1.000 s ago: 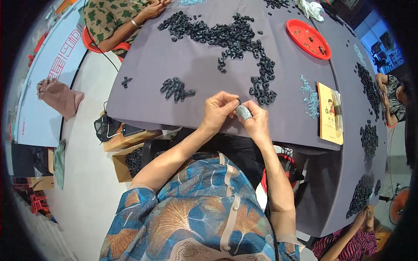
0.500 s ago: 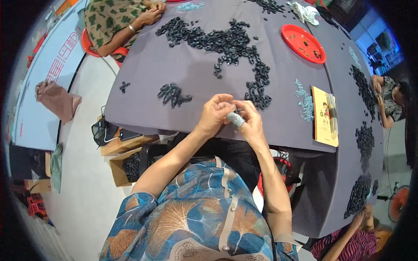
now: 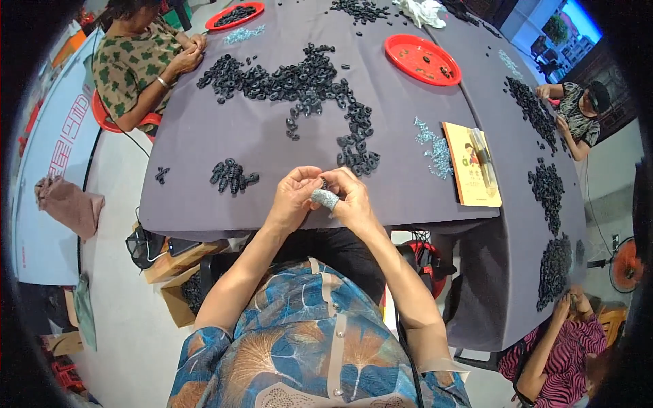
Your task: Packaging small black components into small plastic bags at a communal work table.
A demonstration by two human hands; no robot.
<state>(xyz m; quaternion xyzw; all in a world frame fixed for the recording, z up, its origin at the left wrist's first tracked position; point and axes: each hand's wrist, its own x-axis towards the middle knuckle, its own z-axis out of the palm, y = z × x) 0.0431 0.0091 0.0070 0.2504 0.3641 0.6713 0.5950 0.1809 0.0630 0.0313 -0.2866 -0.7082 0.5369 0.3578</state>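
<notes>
Near the table's front edge my left hand and my right hand meet, fingers pinched together around a small black part that is mostly hidden. A grey wrap covers my right thumb. Just beyond my right hand, a trail of small black ring-like parts runs up to a larger heap of the same kind. To the left of my left hand is a small cluster of black parts, and farther left lie a few loose ones.
At right are a yellow booklet, tiny clear pieces and a red tray holding a few bits. Another red tray stands far left. Co-workers sit at left, right and lower right.
The whole view has shifted, so the table and its heaps appear farther left. My hands stay pinched together, with only slight finger movement.
</notes>
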